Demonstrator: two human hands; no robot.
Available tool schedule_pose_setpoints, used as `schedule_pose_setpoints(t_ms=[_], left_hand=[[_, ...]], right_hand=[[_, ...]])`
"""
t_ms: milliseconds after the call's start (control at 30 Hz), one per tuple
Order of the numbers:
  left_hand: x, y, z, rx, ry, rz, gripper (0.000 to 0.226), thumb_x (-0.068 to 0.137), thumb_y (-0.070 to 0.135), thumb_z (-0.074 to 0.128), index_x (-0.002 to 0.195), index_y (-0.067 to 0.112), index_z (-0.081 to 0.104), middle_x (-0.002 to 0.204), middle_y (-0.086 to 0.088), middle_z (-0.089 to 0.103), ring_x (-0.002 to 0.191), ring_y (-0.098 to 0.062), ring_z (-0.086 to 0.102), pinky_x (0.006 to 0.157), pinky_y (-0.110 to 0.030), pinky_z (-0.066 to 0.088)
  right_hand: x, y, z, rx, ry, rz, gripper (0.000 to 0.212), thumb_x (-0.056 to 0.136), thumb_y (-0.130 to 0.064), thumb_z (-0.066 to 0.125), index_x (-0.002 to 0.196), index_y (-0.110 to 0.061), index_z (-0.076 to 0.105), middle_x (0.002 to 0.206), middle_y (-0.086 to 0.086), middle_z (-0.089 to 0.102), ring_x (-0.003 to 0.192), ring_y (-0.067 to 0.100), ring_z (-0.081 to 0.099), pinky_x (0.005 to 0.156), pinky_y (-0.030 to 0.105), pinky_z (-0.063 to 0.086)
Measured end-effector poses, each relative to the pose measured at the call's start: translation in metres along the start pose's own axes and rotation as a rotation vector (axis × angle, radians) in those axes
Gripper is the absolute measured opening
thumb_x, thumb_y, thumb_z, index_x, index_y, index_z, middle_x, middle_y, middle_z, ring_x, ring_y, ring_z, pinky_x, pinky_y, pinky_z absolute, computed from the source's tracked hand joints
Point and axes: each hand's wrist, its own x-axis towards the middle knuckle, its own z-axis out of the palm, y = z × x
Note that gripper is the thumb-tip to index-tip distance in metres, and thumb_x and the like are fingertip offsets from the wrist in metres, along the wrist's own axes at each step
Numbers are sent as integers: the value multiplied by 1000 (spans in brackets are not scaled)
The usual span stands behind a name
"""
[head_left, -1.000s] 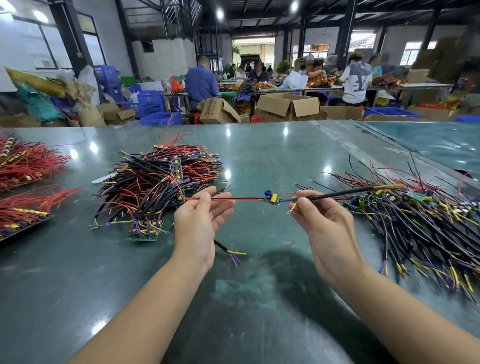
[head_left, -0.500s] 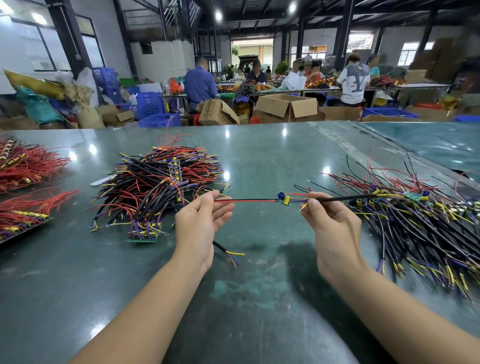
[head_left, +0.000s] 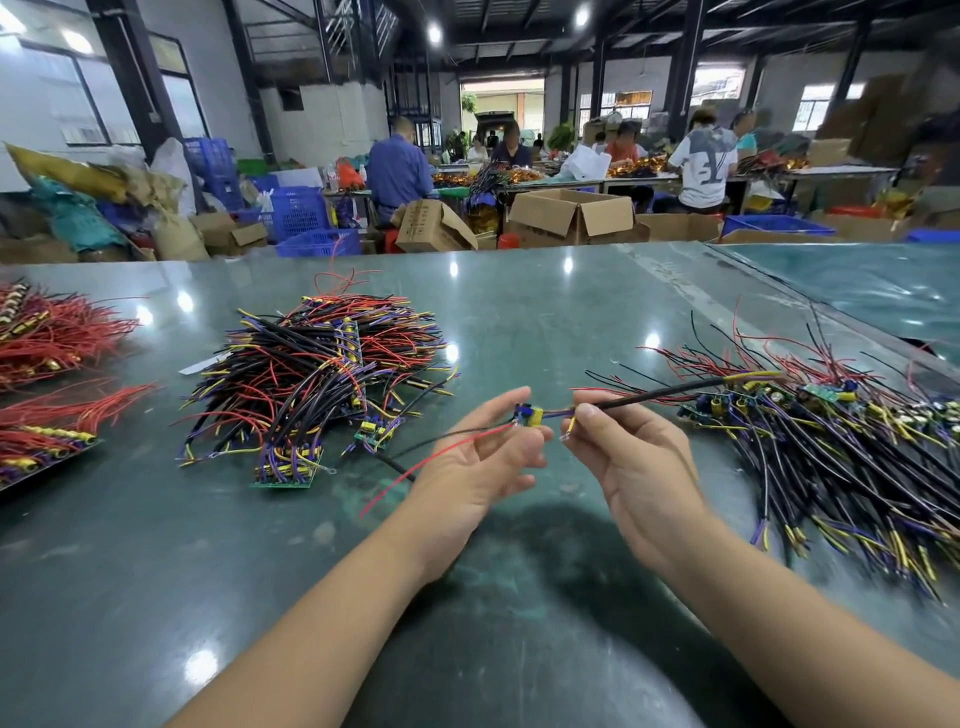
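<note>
Left hand (head_left: 480, 462) and right hand (head_left: 636, 460) pinch 1 wired board (head_left: 531, 415) over table (head_left: 519, 312).

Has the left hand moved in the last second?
Yes: the left hand slid right, away from the wire pile, up to the small board.

- Table top (head_left: 519, 312): smooth, glossy dark-green sheet that mirrors the ceiling lamps.
- Black cable (head_left: 660, 396): matt plastic sleeve.
- Red wire (head_left: 441, 457): thin, smooth plastic insulation with a slight sheen.
- Small circuit board (head_left: 530, 415): shiny blue and yellow parts, too blurred to tell the material.
- Wire pile (head_left: 311, 379): smooth plastic insulation.
- Cardboard box (head_left: 571, 218): matt brown.
- Blue crate (head_left: 298, 210): moulded plastic lattice.
</note>
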Motion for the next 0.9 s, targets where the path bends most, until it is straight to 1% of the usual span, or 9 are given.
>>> schedule_pose_setpoints(t_ms=[100,200,267,400,467,567,667,733,900], left_hand=[[2,2,-3,-35,114,38,31,74,28,65,102,15,70,86,-7,73,72,-10,66,67,-19,54],[4,2,-6,-74,152,15,26,77,24,61,95,6,70,80,-13,72,67,-12,68,63,-18,54],[5,2,-5,-72,169,18,24,81,22,59,94,3,69,80,-15,72,68,-14,68,64,-18,55],[4,3,-5,-137,153,9,21,84,17,57,94,1,67,81,-15,72,70,-15,69,64,-17,55],[3,7,-5,-199,109,-12,26,79,20,58,94,1,67,82,-15,72,70,-15,70,64,-17,55],[0,11,-4,-246,47,-41,27,78,22,58,100,8,67,84,-15,73,71,-15,70,64,-19,55],[0,11,-2,-169,31,-43,27,80,24,56,103,16,68,86,-8,73,76,-14,70,70,-22,55],[-2,11,-1,-153,16,-59,26,79,26,57,100,17,69,90,-8,73,78,-17,71,69,-22,56],[-2,12,-1,-166,10,-73,15,75,23,63,87,18,71,86,-7,73,75,-17,72,60,-20,55]], right_hand=[[-4,3,2,-121,-61,-11,17,89,2,56,85,-9,69,69,0,66,66,9,60,68,19,53],[-7,4,3,-243,-84,-63,15,90,1,57,88,-9,68,65,-2,65,63,7,60,63,17,50],[-7,3,3,-270,-92,-73,14,89,0,58,87,-11,67,65,-3,66,63,6,61,64,18,51],[-6,3,3,-333,-103,-26,13,84,-6,67,83,-19,69,71,-4,70,66,7,64,73,36,48],[-5,2,3,-339,-114,-27,14,83,-9,69,79,-22,71,73,-2,71,68,9,64,73,38,46],[-4,0,2,-319,-125,-60,16,82,-11,70,78,-26,72,74,0,72,69,11,65,71,34,49],[-5,-1,2,-253,-121,-85,14,81,-5,70,77,-18,71,71,3,72,64,11,65,64,24,52],[-5,-3,3,-244,-106,-109,13,81,-2,69,79,-14,68,69,4,71,62,11,65,62,21,52],[-7,-2,6,-303,-72,-172,10,80,1,70,78,-8,65,65,3,70,61,12,66,63,26,56]])
